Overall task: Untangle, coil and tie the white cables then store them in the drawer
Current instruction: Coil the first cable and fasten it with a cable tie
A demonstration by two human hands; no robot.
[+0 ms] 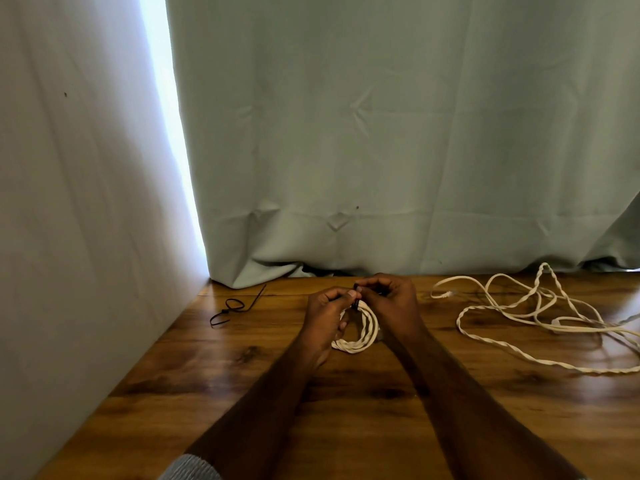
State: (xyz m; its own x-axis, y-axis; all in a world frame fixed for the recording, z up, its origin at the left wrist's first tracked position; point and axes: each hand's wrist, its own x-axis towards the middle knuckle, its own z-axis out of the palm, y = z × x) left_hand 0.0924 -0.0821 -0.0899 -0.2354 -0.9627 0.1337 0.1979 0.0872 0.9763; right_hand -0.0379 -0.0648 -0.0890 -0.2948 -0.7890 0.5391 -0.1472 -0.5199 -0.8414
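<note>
Spare ties: thin black plastic zip ties looped on the glossy wooden desk, left
Left hand: grip pinching a black tie; holding the coiled white twisted cable, desk centre
Right hand: grip pinching the same tie
Loose cables: tangled white twisted cables, right

A small white coiled cable (apparently banded by a black tie) sits centre; loose tangled white cable sprawls at three o'clock.
</note>
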